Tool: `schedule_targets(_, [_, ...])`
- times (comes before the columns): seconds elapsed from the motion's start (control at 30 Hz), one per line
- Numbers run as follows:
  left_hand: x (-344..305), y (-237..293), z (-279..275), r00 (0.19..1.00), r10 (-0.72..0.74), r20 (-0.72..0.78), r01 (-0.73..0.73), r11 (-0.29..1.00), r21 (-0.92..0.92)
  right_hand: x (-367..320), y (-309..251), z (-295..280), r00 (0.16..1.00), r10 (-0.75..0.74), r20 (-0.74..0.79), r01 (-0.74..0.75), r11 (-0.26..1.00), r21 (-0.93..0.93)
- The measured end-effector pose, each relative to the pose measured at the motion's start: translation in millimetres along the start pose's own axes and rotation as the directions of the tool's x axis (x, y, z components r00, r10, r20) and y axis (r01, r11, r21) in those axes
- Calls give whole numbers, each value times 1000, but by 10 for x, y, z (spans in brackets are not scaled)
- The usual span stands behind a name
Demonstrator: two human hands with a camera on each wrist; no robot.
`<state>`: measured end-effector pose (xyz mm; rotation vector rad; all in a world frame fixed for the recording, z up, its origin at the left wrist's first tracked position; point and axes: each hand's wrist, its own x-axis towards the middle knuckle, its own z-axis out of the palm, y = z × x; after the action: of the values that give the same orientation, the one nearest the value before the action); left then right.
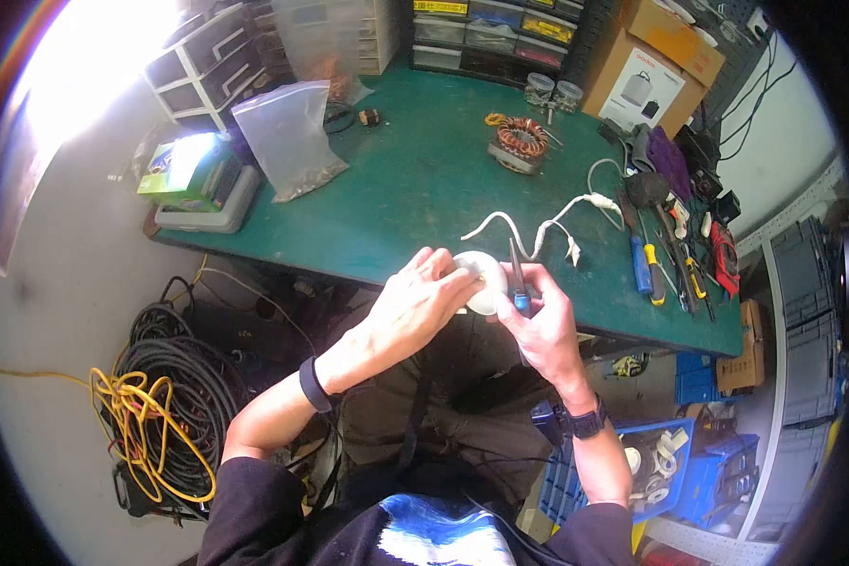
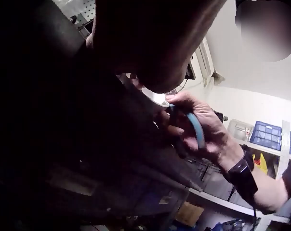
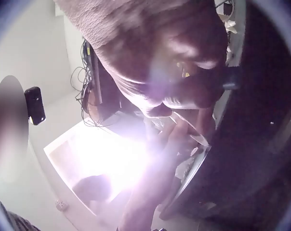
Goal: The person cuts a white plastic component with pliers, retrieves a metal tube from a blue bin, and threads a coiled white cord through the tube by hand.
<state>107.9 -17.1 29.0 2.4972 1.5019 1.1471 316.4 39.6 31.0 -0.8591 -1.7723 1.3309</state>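
On the green table [image 1: 396, 170] a bag [image 1: 281, 137] holds small pieces [image 1: 317, 180]; by the front edge [image 1: 292, 261], the left hand [image 1: 417, 302] pinches a white disc [image 1: 491, 282]; the right hand [image 1: 547, 327], touching it, grips a blue-handled tool [image 1: 521, 302] pointing forward.

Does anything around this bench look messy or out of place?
Mainly the yellow cable: it lies in a loose tangle over the coiled black cable beside the green bench, looking untidy. No spill stands out.
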Motion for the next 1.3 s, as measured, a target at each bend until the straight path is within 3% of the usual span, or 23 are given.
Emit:
schedule_targets(0.03, [1,36,-32,985,-155,80,150,986,68,-1,36,-12,1000,6,-1,-6,996,-89])
schedule_targets(0.17, [-9,31,-16,982,-187,17,186,981,56,4,67,-16,998,64,10,-64,995,82])
schedule_targets(0.23, [-23,29,6,989,-140,-36,142,987,68,10,70,-20,997,80,-3,-80,995,53])
schedule_targets(0.37, [-23,6,-42,1000,-29,0,29,990,141,-6,114,13,996,70,-48,-65,993,102])
schedule_targets(0.43, [32,-32,-33,999,36,-21,-31,972,233,-3,131,26,995,51,-82,-51,999,5])
schedule_targets(0.57, [118,-38,-29,998,39,-41,-23,939,342,69,260,31,992,-15,-124,12,1000,-23])
schedule_targets(0.63, [113,-93,44,999,-2,-54,14,975,223,86,268,38,992,-11,-126,9,1000,-14])
schedule_targets(0.7, [88,-132,134,997,-11,-80,28,976,217,91,251,43,990,-37,-133,26,996,-83])
schedule_targets(0.8, [66,-185,294,978,-109,-178,104,994,-39,104,223,31,992,-19,-121,11,998,-61])
schedule_targets(0.9, [85,-205,350,974,-143,-178,128,987,-92,93,214,36,992,14,-129,-20,999,-44])
schedule_targets(0.97, [87,-186,391,963,-142,-228,121,987,-104,66,273,42,987,-28,-160,1,985,-170])
schedule_targets(1.03, [80,-158,390,947,-251,-199,226,964,-139,61,249,65,987,-14,-160,-12,987,-160])
schedule_targets(1.17, [60,-192,372,947,-290,-137,262,946,-189,47,146,53,992,34,-125,-44,996,-75])
schedule_targets(1.3, [35,-291,441,957,-182,-227,149,977,-155,78,280,26,992,-57,-113,45,993,-107])
